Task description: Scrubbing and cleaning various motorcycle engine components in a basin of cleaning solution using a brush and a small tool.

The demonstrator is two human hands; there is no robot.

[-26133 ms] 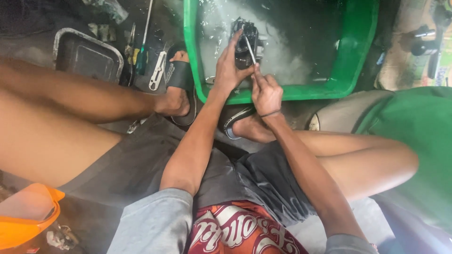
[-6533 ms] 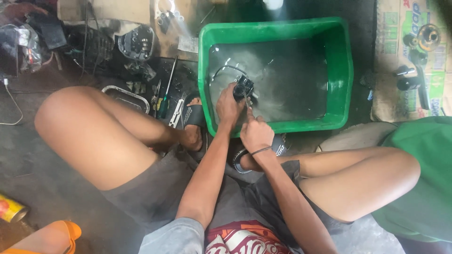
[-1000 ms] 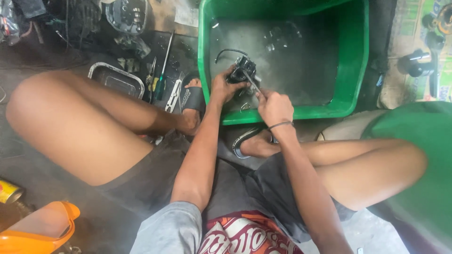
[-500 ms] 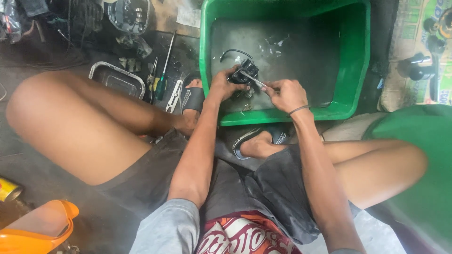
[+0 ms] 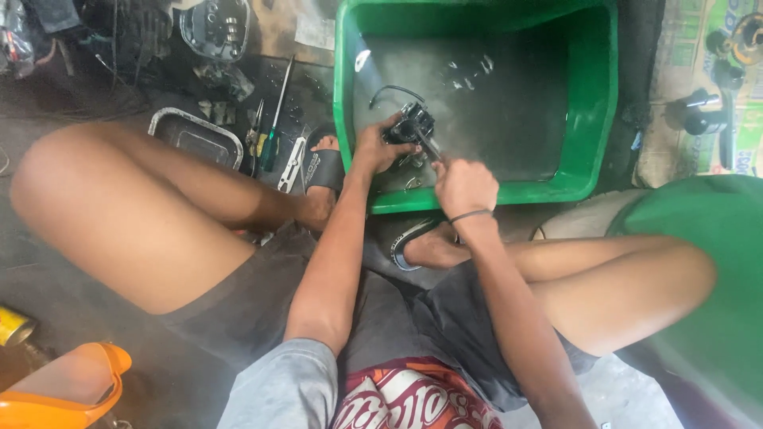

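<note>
I sit on the floor with my legs apart, reaching into a green plastic tub (image 5: pixel 594 103) that holds dark liquid. My left hand (image 5: pixel 375 148) grips a small black engine part (image 5: pixel 413 125) with a thin black hose, holding it just above the liquid near the tub's front wall. My right hand (image 5: pixel 465 185) is closed on a thin metal tool (image 5: pixel 428 148) whose tip touches the black part. A dark band circles my right wrist.
Left of the tub lie a metal tray (image 5: pixel 195 137), screwdrivers (image 5: pixel 274 119) and a wrench on the dark floor. A round engine piece (image 5: pixel 213 25) sits at the top left. An orange container (image 5: pixel 60 389) is at the bottom left, a green object (image 5: pixel 707 286) at the right.
My right hand has drawn back toward me and to the left with the tool, staying on the black part. The camera has shifted slightly; my left hand holds the part in place.
</note>
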